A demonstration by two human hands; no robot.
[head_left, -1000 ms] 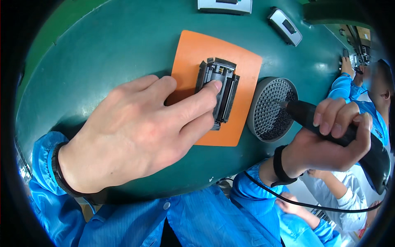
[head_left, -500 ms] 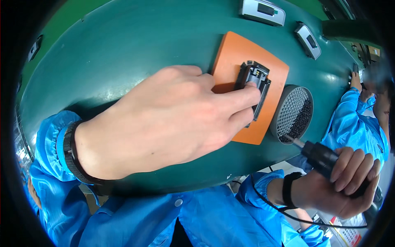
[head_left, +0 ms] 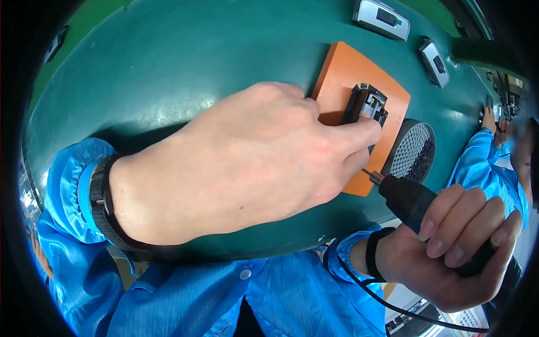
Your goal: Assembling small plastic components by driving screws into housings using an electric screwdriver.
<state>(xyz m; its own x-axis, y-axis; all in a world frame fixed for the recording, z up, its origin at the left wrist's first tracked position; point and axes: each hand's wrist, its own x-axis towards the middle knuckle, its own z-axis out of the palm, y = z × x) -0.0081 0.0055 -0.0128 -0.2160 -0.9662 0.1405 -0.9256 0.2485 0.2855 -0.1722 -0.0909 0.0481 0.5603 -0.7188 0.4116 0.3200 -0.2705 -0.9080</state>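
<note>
My left hand (head_left: 252,151) reaches across to a black plastic housing (head_left: 374,100) on an orange block (head_left: 342,70). Its fingers are bent, one fingertip pressing on the housing; the thumb and the housing's near side are hidden. Wrapped around a black electric screwdriver (head_left: 407,201), my right hand (head_left: 449,258) is low on the right. The tool's thin bit points up and left, its tip beside my left fingers and over the block's lower edge. Whether the bit carries a screw is too small to tell.
Right of the block stands a round grey dish (head_left: 405,150) with a dimpled bottom and many small dark screws. Two silver-and-black devices (head_left: 382,19) lie at the far right of the green table (head_left: 168,67). A co-worker in a blue sleeve (head_left: 477,157) sits at the right. The screwdriver's cable (head_left: 393,308) runs below.
The screwdriver's bit has moved from the screw dish up and left to beside my left fingers. My left hand stays on the housing; the view has shifted slightly.
</note>
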